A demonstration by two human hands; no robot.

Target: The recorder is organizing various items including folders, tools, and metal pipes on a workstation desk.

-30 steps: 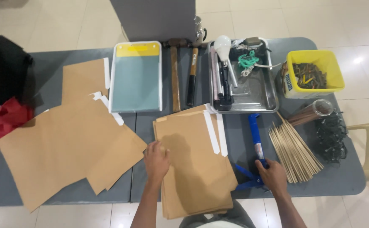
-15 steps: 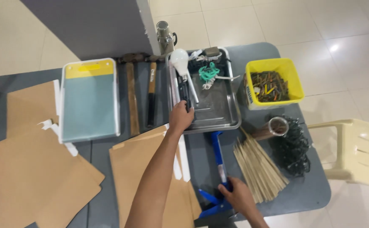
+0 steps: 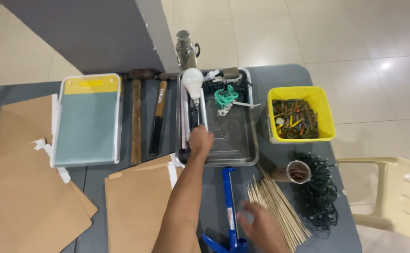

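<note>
Scene evenly and brightly lit from overhead. Small glare spot seen on glossy floor tiles (image 3: 385, 65) at upper right; soft sheen noted on metal tray (image 3: 249, 140). Shadows short and faint, cast beneath yellow tub (image 3: 327, 119) and grey panel (image 3: 87, 33). Right hand (image 3: 261, 229) smeared by motion blur, fingers indistinct. Left hand (image 3: 200, 140) slightly soft. Table items rendered reasonably sharp. Mild wide-angle bending observed toward frame edges; plastic chair (image 3: 402, 197) stretched at right border.

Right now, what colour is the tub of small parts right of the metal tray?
Yellow tub, clearest in the head view.
</note>
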